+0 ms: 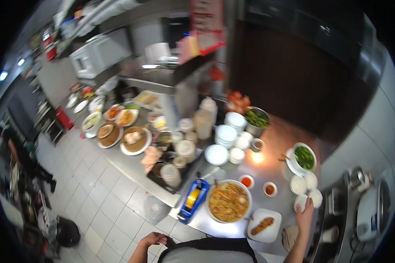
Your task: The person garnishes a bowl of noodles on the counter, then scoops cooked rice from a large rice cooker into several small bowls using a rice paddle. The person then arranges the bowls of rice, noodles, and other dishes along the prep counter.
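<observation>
My right hand [304,216] reaches to the right side of the steel counter, with its fingers at the rim of a small white bowl [300,202] and closed on it. That bowl sits in a cluster with several other small white bowls [298,185]. Behind them stands a white bowl of green vegetables [304,158] on a plate. My left hand [152,239] hangs low in front of my body, over the floor side of the counter. Its fingers are loosely curled and apart, and I see nothing in them.
Nearest me stand a bowl of fried noodles [229,200], a square plate [266,224] with brown food, two sauce cups and a blue tape dispenser [193,201]. Stacked white bowls [226,136] are farther back. Filled plates line the left counter. A person [26,158] is at far left.
</observation>
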`<state>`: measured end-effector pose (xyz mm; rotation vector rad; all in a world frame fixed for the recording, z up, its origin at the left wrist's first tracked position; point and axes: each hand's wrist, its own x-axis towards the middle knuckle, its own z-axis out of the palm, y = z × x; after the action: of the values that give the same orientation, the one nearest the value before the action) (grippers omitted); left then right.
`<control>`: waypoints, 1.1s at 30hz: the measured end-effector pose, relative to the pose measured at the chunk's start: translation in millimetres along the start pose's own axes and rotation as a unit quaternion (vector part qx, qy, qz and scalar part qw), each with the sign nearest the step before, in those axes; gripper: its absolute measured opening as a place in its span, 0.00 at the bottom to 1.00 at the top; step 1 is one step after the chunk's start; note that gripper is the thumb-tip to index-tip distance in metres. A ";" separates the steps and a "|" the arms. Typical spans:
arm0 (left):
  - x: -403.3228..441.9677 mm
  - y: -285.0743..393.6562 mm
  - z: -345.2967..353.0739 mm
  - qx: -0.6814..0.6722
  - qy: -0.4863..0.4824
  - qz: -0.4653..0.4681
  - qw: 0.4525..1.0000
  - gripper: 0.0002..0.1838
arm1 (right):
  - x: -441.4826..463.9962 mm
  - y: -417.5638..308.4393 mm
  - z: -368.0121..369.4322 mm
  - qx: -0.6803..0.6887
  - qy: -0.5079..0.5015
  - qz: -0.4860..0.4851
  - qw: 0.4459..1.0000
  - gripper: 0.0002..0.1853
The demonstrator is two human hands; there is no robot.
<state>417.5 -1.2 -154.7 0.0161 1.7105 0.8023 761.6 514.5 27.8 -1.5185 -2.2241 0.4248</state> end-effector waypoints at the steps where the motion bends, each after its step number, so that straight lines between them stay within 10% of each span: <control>1: 7.2 -25.6 -13.1 0.006 0.042 -0.007 0.999 0.22 | 8.8 -44.6 -15.2 0.103 -0.013 -0.064 0.992 0.29; 6: 8.2 -154.7 -69.1 0.090 0.157 -0.050 0.982 0.26 | -22.1 -307.6 -77.9 0.339 -0.318 -0.381 0.799 0.23; 9: 43.1 -313.5 -95.0 0.348 0.189 0.221 0.891 0.24 | -34.3 -438.8 -60.6 0.388 -0.359 -0.511 0.678 0.21; 13: 30.6 -392.6 -121.6 0.609 -0.083 0.065 0.787 0.16 | 41.9 -611.2 -10.9 0.313 -0.098 -0.495 0.804 0.19; 16: 5.1 -422.7 -140.9 0.485 -0.018 0.049 0.873 0.18 | 145.6 -671.7 60.7 0.088 0.278 -0.505 0.813 0.20; 21: -5.1 -382.9 -224.6 0.051 0.145 -0.124 0.980 0.16 | 161.4 -674.8 92.9 -0.079 0.197 -0.357 0.910 0.25; 31: 70.9 -211.0 -362.6 -0.176 0.330 0.074 0.925 0.13 | 144.4 -676.5 88.0 -0.068 0.311 -0.294 0.901 0.29; 33: 87.2 -179.4 -381.8 -0.213 0.343 0.128 0.906 0.13 | 137.6 -677.4 84.5 -0.096 0.183 -0.256 0.944 0.29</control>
<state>130.7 -291.7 -292.2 -0.3910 2.1689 1.4958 128.7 397.8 294.0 -0.9379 -2.2798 -0.2222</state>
